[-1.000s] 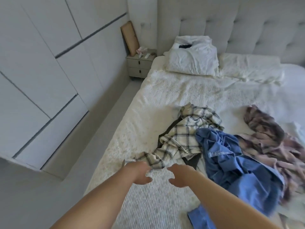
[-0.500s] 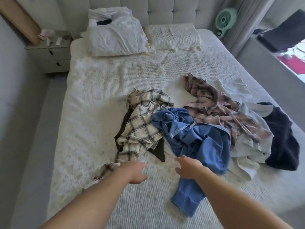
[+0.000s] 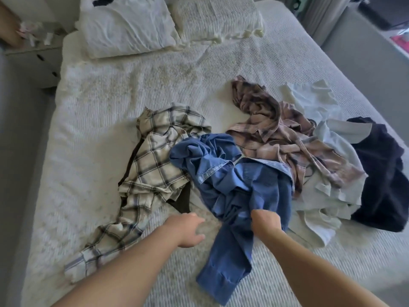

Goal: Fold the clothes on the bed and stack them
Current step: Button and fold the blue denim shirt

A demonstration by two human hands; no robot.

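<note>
Clothes: we see them heaped unfolded across the middle of the bed (image 3: 93, 134), with nothing stacked yet.
Blue shirt (image 3: 239, 180): it lies straight ahead of us, its sleeve trailing toward us between our two forearms, so its long axis runs roughly from the pile toward our body.
Right hand (image 3: 266, 221): it sits on the near edge of the blue shirt, fingers curled down into the cloth; we judge it is gripping it, though the fingertips are hidden.
Left hand (image 3: 188, 230): it hovers over bare bedcover just left of the sleeve, fingers loosely bent, holding nothing.
Nearer hand: the right, already touching; the left must cross rightward to reach the sleeve.
Neighbours: cream plaid shirt (image 3: 155, 165) on the left, pinkish plaid shirt (image 3: 281, 138) beyond, dark garment (image 3: 380, 180) far right.
Writing: we can read no brand or label.
</note>
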